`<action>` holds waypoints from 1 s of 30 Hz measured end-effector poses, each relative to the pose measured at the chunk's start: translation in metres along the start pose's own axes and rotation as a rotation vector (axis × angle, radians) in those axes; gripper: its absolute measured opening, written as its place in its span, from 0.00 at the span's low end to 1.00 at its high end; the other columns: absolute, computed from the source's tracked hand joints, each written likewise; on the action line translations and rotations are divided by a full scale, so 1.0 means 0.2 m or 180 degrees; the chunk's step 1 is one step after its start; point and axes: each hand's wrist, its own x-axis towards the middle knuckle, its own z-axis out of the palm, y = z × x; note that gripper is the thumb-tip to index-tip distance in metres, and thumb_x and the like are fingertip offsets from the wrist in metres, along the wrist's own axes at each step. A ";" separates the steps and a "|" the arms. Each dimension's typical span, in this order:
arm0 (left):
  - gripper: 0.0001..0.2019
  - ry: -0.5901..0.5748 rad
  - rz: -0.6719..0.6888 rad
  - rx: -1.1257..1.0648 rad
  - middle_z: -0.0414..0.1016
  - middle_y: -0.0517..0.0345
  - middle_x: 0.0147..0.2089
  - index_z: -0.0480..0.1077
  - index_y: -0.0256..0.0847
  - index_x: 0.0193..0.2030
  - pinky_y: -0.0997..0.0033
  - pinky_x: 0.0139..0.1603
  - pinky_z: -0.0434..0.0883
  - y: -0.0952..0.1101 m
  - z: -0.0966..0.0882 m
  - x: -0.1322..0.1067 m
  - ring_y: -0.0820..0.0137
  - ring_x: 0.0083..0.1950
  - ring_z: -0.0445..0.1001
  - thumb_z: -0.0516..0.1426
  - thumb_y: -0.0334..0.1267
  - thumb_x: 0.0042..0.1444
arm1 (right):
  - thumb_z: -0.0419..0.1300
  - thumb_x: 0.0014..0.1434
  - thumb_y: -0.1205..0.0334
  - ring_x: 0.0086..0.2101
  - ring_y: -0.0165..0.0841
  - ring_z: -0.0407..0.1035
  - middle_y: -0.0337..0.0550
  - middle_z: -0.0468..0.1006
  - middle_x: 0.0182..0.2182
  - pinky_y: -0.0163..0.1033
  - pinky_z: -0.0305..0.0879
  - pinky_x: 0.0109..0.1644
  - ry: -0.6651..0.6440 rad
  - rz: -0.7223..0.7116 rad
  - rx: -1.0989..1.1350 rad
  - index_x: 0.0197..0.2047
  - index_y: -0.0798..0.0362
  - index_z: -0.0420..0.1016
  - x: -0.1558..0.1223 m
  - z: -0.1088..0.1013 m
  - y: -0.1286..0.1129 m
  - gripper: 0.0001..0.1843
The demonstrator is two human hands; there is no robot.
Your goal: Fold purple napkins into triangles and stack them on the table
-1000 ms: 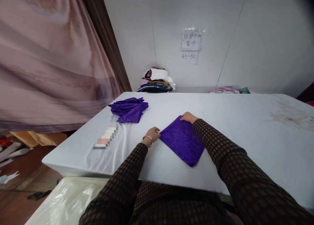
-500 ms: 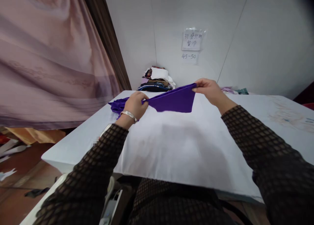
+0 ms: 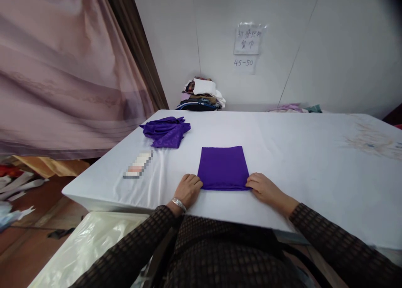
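Note:
A folded purple cloth [image 3: 223,167] lies flat and square on the white table [image 3: 282,154] right in front of me. My left hand [image 3: 187,188] pinches its near left corner, fingers curled. At the near right corner my right hand [image 3: 263,187] grips the cloth the same way. A silver bracelet sits on my left wrist. Further back on the left lies a loose pile of purple cloths [image 3: 166,131].
A small blurred object [image 3: 138,164] lies on the table left of the cloth. Stacked fabrics [image 3: 202,95] sit by the far wall under a paper note [image 3: 248,38]. A pink curtain [image 3: 63,70] hangs on the left. A clear plastic sheet [image 3: 84,246] is below the table's near-left edge.
The cloth was lying diagonally, then lifted and stretched in the air between both hands; now it lies flat and squared close to me, with both hands at its near corners.

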 end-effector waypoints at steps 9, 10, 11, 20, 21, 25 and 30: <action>0.11 -0.0190 -0.0262 -0.0706 0.76 0.54 0.41 0.73 0.41 0.39 0.59 0.47 0.66 -0.01 -0.07 -0.02 0.64 0.43 0.72 0.55 0.28 0.50 | 0.49 0.62 0.65 0.53 0.39 0.64 0.48 0.74 0.51 0.50 0.60 0.57 -0.0094 0.0389 0.0321 0.52 0.50 0.73 0.10 -0.10 -0.15 0.18; 0.09 -0.0130 -0.0334 -0.0798 0.76 0.55 0.40 0.74 0.41 0.39 0.59 0.47 0.66 -0.01 -0.08 0.00 0.65 0.43 0.72 0.55 0.30 0.51 | 0.49 0.64 0.60 0.58 0.40 0.59 0.48 0.70 0.55 0.52 0.56 0.60 -0.0214 0.0389 0.0340 0.56 0.50 0.70 0.11 -0.08 -0.17 0.19; 0.09 -0.0039 -0.0390 -0.0882 0.77 0.54 0.40 0.74 0.41 0.40 0.59 0.47 0.67 0.00 -0.08 0.02 0.65 0.43 0.73 0.55 0.32 0.54 | 0.49 0.65 0.56 0.61 0.40 0.54 0.48 0.66 0.59 0.52 0.52 0.63 -0.0388 0.0385 0.0356 0.59 0.50 0.67 0.11 -0.05 -0.18 0.22; 0.28 -0.0634 -0.0154 -0.0694 0.53 0.43 0.68 0.59 0.36 0.63 0.48 0.65 0.54 0.08 0.12 0.08 0.55 0.70 0.48 0.49 0.50 0.61 | 0.44 0.63 0.40 0.66 0.39 0.38 0.49 0.48 0.67 0.51 0.36 0.68 -0.1207 0.0427 0.0474 0.68 0.53 0.48 0.11 0.03 -0.22 0.37; 0.29 -0.0719 -0.0182 -0.0687 0.52 0.44 0.69 0.57 0.37 0.64 0.48 0.66 0.52 0.07 0.13 0.07 0.55 0.70 0.47 0.47 0.51 0.61 | 0.43 0.64 0.41 0.66 0.38 0.37 0.48 0.47 0.67 0.51 0.37 0.68 -0.1135 0.0438 0.0499 0.68 0.52 0.47 0.13 0.01 -0.21 0.36; 0.31 -0.1037 -0.0315 -0.0799 0.52 0.44 0.69 0.57 0.38 0.64 0.47 0.66 0.51 0.06 0.08 0.11 0.55 0.70 0.47 0.43 0.57 0.61 | 0.42 0.64 0.40 0.66 0.39 0.36 0.47 0.45 0.68 0.51 0.37 0.67 -0.0576 0.0784 0.0354 0.68 0.53 0.48 0.28 -0.05 -0.09 0.36; 0.33 -0.1002 -0.0257 -0.0767 0.51 0.43 0.69 0.59 0.38 0.64 0.45 0.66 0.48 0.14 0.00 0.34 0.53 0.70 0.45 0.42 0.59 0.61 | 0.39 0.62 0.37 0.65 0.45 0.38 0.55 0.48 0.66 0.55 0.40 0.66 -0.0453 0.1232 0.0374 0.67 0.59 0.52 0.47 0.05 0.11 0.41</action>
